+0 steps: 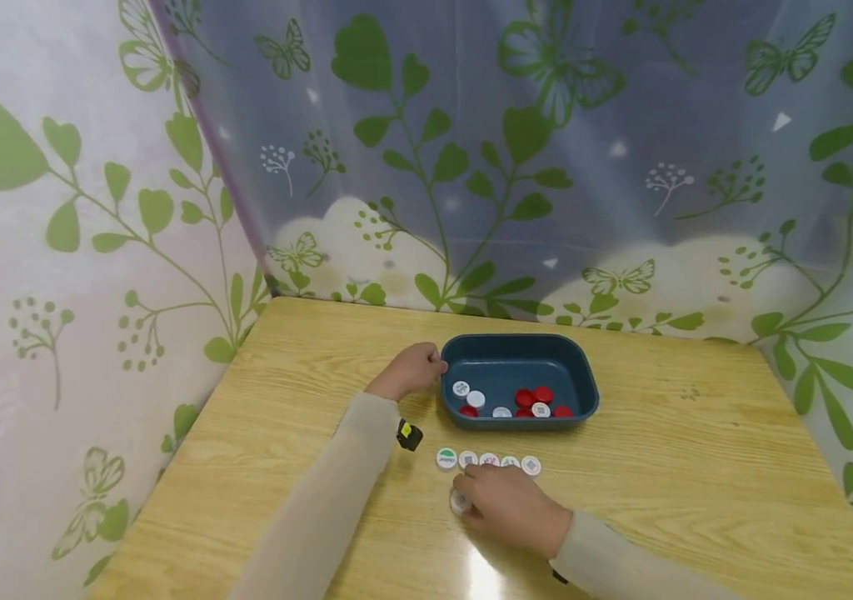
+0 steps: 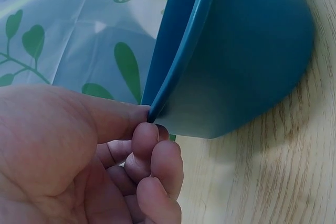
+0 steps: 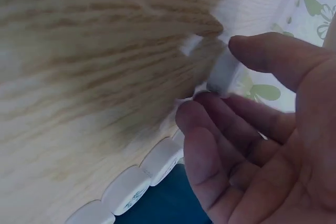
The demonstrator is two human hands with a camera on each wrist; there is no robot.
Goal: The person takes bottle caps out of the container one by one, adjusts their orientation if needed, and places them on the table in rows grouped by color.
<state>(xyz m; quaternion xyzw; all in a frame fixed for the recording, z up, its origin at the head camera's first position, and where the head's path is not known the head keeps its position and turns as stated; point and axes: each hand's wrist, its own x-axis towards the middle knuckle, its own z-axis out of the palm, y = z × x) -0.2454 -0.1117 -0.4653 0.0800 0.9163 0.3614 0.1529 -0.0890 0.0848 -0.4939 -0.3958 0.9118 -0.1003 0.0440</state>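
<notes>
So the white cap (image 1: 460, 502) sits at the near side of the row of five caps (image 1: 490, 459), toward its left end, pinched between thumb and fingertips of the right hand (image 1: 512, 504). The step looks like positioning that one cap on the desk (image 1: 666, 450). I'd hold it by the edge like that, lower it flat, then lift the fingers straight up, since those knuckles are right next to the row and could easily nudge it crooked.

Just past the row is the blue bin (image 1: 505, 371), with red caps (image 1: 543, 394) and a few loose white caps (image 1: 475, 399) lying inside. The left hand (image 1: 417, 367) has its rim pinched at the left end, other fingers curled. A light grip there should do; tugging might tip it.

Hard to make out: whether the held cap touches the desk, I honestly can't tell, and the right wrist view is blurry there. The right hand covers the near edges of some row caps, the bin's front wall hides the lower parts of several pieces, and the printing's mostly too small to read. The left wrist view cuts the bin off at the top.
</notes>
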